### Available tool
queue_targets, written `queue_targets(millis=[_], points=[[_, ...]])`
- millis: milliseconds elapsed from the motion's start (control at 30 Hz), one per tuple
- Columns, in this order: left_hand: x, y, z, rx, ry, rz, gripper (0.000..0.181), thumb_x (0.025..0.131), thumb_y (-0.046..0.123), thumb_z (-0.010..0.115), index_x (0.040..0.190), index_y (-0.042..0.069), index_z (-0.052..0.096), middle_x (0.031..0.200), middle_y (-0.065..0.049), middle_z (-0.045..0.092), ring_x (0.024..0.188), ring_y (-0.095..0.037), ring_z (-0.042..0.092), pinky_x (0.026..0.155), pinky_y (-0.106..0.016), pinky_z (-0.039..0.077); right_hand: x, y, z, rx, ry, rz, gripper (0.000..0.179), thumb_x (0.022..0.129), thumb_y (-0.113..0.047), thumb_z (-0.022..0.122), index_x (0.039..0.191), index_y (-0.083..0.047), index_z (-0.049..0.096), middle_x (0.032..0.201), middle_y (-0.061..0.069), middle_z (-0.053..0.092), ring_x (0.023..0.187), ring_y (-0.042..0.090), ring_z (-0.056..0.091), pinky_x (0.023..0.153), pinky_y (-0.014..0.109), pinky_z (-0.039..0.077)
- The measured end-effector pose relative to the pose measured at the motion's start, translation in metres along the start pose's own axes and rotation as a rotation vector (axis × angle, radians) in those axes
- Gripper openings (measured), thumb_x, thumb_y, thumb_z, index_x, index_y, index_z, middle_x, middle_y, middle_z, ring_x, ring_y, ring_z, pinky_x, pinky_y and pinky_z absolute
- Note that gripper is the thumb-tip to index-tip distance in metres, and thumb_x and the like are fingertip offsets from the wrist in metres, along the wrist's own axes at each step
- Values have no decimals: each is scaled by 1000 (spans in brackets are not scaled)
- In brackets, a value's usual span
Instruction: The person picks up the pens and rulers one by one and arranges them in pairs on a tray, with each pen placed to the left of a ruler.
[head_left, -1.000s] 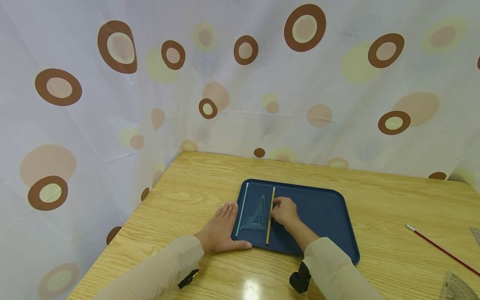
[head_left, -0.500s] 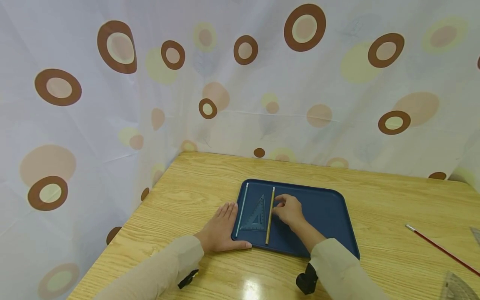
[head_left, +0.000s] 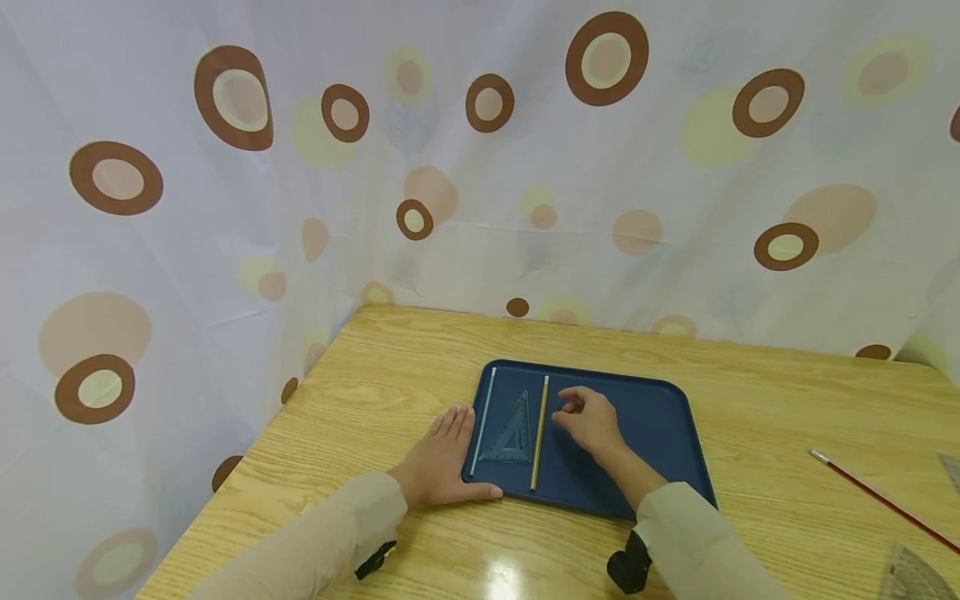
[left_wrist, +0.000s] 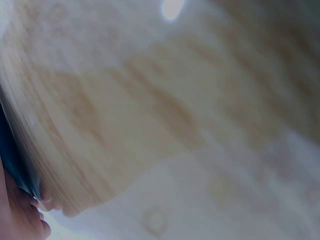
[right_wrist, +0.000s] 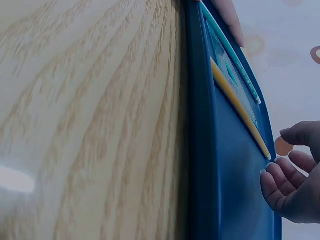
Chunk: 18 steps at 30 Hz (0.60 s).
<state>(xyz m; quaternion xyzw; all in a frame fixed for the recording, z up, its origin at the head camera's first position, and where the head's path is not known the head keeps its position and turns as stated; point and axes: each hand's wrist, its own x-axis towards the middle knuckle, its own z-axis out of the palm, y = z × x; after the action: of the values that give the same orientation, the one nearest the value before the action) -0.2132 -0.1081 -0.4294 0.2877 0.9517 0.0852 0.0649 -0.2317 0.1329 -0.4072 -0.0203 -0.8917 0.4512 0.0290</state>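
The right grip (head_left: 592,422) is loosely spread, nothing pinched; the left grip (head_left: 442,460) is laid straight-fingered at the tray's (head_left: 652,417) eight-o'clock edge. Toward the right grip's nine o'clock, the yellow pencil (head_left: 540,433) is set in the tray: probably light, stiff, rollable, best pinched mid-shaft.

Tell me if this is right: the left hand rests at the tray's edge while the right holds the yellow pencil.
The right hand isn't holding the yellow pencil: the head view shows it lying on the blue tray, apart from the hand. The rest is right.
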Motion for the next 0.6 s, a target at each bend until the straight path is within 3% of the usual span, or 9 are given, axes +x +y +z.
queue_targets(millis=[600], points=[[1,-1,2,39,3,3,110,78,77,42,148,-2,10,155,-21,11,144,-33,9,117,-43,16,-6,10,-12,-65,-17,-104,36,85,-9,64,118,3,58,108,21,59,101,35,57,84,45,49]])
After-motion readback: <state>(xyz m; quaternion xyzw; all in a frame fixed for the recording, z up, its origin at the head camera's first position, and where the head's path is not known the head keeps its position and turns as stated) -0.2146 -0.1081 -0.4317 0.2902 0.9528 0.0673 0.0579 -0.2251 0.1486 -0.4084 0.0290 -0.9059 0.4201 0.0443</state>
